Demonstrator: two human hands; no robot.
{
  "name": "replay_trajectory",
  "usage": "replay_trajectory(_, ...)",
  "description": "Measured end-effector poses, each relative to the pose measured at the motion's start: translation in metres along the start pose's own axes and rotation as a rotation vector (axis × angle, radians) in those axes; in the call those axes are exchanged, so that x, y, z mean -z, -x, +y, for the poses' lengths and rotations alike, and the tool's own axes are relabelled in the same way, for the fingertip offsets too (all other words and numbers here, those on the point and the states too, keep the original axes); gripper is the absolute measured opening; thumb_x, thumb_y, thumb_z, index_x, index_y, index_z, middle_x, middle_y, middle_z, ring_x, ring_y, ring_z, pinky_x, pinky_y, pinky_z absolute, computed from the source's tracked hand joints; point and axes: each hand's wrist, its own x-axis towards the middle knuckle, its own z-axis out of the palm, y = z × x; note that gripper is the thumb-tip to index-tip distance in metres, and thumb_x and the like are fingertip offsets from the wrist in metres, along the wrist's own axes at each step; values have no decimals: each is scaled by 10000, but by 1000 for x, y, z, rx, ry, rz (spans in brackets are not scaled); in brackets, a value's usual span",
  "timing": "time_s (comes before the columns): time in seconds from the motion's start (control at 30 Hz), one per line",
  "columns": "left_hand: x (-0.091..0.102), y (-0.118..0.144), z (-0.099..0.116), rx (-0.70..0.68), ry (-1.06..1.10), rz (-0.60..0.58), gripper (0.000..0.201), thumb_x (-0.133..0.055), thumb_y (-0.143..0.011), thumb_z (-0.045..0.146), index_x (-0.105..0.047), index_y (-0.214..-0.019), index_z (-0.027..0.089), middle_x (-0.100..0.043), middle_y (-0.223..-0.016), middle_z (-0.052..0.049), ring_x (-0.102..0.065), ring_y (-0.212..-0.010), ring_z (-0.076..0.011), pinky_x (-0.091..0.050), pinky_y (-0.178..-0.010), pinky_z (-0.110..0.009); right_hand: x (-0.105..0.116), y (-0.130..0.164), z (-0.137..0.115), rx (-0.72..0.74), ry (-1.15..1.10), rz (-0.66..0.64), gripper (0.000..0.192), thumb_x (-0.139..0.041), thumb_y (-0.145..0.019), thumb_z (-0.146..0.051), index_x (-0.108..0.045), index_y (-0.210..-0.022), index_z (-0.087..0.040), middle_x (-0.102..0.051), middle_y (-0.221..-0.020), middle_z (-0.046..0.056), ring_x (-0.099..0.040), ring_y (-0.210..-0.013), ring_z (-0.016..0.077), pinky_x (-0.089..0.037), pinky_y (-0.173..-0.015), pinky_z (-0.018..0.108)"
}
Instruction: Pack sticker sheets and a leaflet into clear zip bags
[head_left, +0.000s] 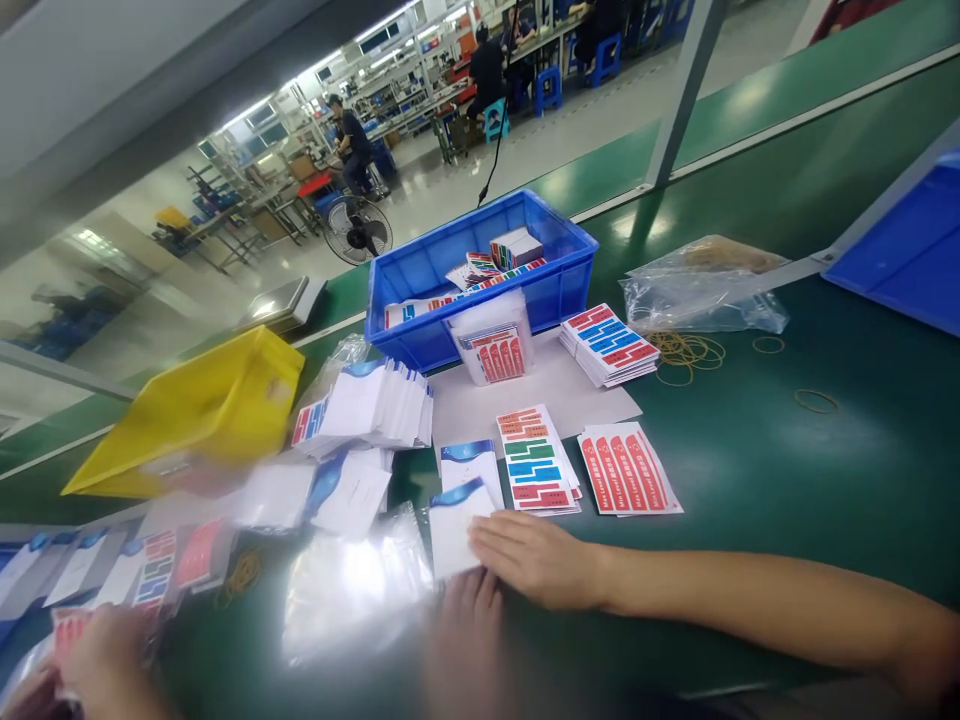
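In the head view, a white booklet [456,532] with a blue wave along its top edge is at front centre. My right hand [529,558] reaches in from the right, fingers together over the booklet's lower right edge; its thumb is hidden. Below it, my left hand [466,630] is smeared by motion, its fingertips at the booklet's bottom edge. Another blue-topped booklet [474,462] lies just behind. To the right are a stack of multicoloured label sheets [534,465] and red label sheets [628,470]. Clear plastic bags [352,590] lie left of my hands.
Behind stands a blue bin [480,308] with label sheets, a filled bag [491,345] against it. Booklet stacks [382,405] and a tilted yellow bin [202,400] are left; rubber bands [688,352] lie right. Another person's hand [105,655] is at lower left among bagged sheets.
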Motion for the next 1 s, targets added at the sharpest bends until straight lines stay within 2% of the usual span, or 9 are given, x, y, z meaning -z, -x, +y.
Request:
replay_trajectory(0.1,1,-1,8,50,111,-53,564,-347,-828,651,-581,-1242,347,-695,-1149,-26,-481,-1258,-342,-484,-966,-547,24,6,-15,51,-158,-4,307,-382,-932,-235,-599,-1118,-123,-692,-1096,98,-589,-1068,197,-458,-919,344)
replay_trajectory(0.17,3,0,15,114,234,-77,594,-257,-856,653,-602,-1220,334,-713,-1105,-17,-482,-1263,-326,-485,-967,-523,38,5,-7,-67,-139,-101,246,-406,-929,-225,-622,-1029,-160,-705,-976,70,-610,-947,189,-470,-852,329)
replay_trajectory(0.23,4,2,21,200,371,-78,586,-251,-854,660,-600,-1215,359,-722,-1073,0,-478,-1270,-314,-484,-967,-518,50,0,20,-333,-8,-240,197,-439,-918,-189,-628,-969,-167,-687,-925,69,-600,-878,205,-472,-804,334)
replay_trajectory(0.3,3,4,23,266,450,-73,580,-291,-837,667,-575,-1243,365,-720,-1080,0,-470,-1275,-313,-474,-972,-525,59,-8,57,-594,124,-363,185,-496,-901,-182,-607,-1033,-116,-639,-1047,134,-569,-967,257,-457,-849,374)
replay_trajectory(0.4,3,7,25,295,457,-80,584,-347,-807,665,-547,-1271,372,-704,-1129,-1,-459,-1277,-323,-490,-945,-516,66,-17,103,-731,187,-414,226,-585,-846,-181,-601,-1031,-52,-604,-1055,204,-552,-978,323,-455,-833,425)
replay_trajectory(0.5,6,12,30,326,395,-125,521,-358,-805,639,-542,-1251,441,-694,-1142,48,-464,-1270,-325,-534,-867,-499,65,-20,121,-780,178,-470,242,-653,-801,-213,-615,-986,-62,-605,-1040,209,-552,-987,341,-452,-837,424)
replay_trajectory(0.67,6,14,40,326,297,-136,474,-342,-827,584,-528,-1248,475,-685,-1152,80,-489,-1250,-306,-557,-810,-471,67,-22,121,-842,92,-479,231,-677,-773,-207,-590,-951,-87,-613,-1021,202,-550,-999,336,-427,-830,388)
replay_trajectory(0.83,2,11,38,380,393,-120,489,-358,-815,624,-553,-1231,458,-695,-1138,62,-502,-1246,-299,-545,-845,-466,101,-23,116,-844,-189,-485,176,-540,-892,-328,-523,-823,-166,-619,-740,26,-578,-679,170,-413,-597,248)
replay_trajectory(1.0,-15,10,29,505,616,-133,682,-451,-715,752,-662,-1158,278,-720,-1084,-69,-524,-1209,-376,-488,-945,-523,131,-27,66,-642,-723,-458,279,-600,-855,-409,-474,-755,-181,-531,-695,-44,-504,-615,99,-380,-541,190)
